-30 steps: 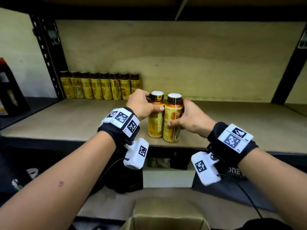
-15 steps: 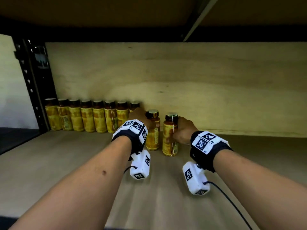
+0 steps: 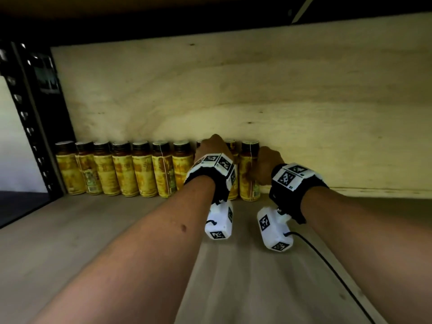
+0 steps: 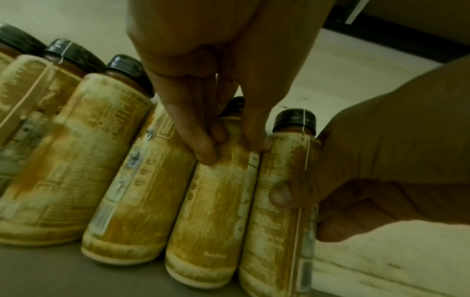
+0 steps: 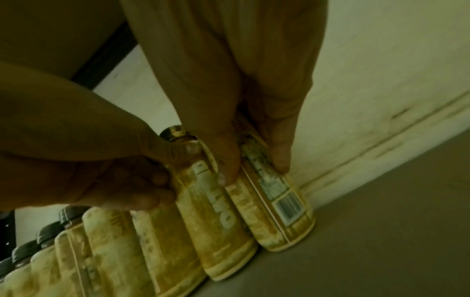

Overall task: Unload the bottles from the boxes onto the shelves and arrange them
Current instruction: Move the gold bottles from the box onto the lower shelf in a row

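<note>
Both bottles stand upright at the row's right end, centre of frame — left hand (image 3: 214,148) fingers grasping the inner bottle (image 4: 211,211), right hand (image 3: 265,164) the end bottle (image 3: 249,174) — each directly ahead of its fingers.

No legible text on bottle labels (image 5: 226,217)
</note>
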Motion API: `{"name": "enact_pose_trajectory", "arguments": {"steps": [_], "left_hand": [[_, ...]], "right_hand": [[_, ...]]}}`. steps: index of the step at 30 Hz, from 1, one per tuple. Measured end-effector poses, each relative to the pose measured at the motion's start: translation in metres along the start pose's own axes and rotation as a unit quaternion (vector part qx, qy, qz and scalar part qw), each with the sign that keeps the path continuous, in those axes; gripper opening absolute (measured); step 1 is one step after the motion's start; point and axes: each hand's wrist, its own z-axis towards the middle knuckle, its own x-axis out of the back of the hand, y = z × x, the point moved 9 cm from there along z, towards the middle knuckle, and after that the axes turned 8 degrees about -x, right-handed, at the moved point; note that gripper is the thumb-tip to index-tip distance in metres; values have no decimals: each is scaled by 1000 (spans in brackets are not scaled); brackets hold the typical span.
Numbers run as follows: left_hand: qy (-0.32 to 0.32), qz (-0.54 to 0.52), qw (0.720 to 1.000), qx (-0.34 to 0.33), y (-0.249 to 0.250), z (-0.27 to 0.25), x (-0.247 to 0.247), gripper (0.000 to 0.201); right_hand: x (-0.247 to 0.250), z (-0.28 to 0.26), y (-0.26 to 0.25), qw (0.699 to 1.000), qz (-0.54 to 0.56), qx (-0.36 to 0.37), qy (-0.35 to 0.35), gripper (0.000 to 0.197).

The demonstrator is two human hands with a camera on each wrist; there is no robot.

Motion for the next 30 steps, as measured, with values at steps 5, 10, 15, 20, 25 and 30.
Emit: {"name": "enact_pose_trajectory", "arguments": {"steps": [5, 10, 15, 20, 25, 30], "left_hand": [[-81, -38, 996, 3, 2, -19, -11, 44], [-110, -68, 992, 6, 21, -76, 20, 52], [-161, -160, 974, -24, 48, -173, 46, 41], [-300, -190, 933, -66, 66, -301, 46, 25], [-408, -172, 891, -103, 68, -393, 19, 26], [-434, -166, 884, -58, 37, -444, -57, 21]], "right_hand": [[4, -30, 15, 993, 91, -28, -76, 26], [33, -90, 39, 983, 103, -62, -136, 35], [54, -209, 50, 965, 110, -47, -234, 23], [53, -339, 82, 916, 118, -20, -383, 18], [10, -422, 134, 872, 118, -58, -471, 28], [-66, -455, 191, 874, 63, -113, -468, 28]]}}
